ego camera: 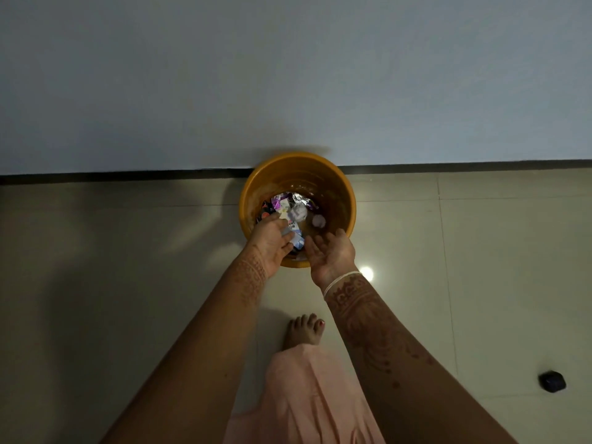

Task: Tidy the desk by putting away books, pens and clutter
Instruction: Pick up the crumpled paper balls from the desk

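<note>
An orange waste bin (346, 200) stands on the floor against the wall. Inside it lie clutter: foil and coloured wrappers (290, 200) and a crumpled white paper ball (319, 221). My left hand (272, 243) hovers over the bin's near rim with its fingers loosely spread. A small white and blue carton (295, 236) sits right at its fingertips, and I cannot tell whether the hand touches it. My right hand (331, 254) is beside it over the rim, palm up, fingers relaxed, holding nothing.
A white wall with a dark skirting strip (128, 174) runs behind the bin. Glossy beige floor tiles (128, 251) surround it. My bare foot (306, 328) and pink garment (304, 395) are below the hands. A small dark object (551, 381) lies on the floor at right.
</note>
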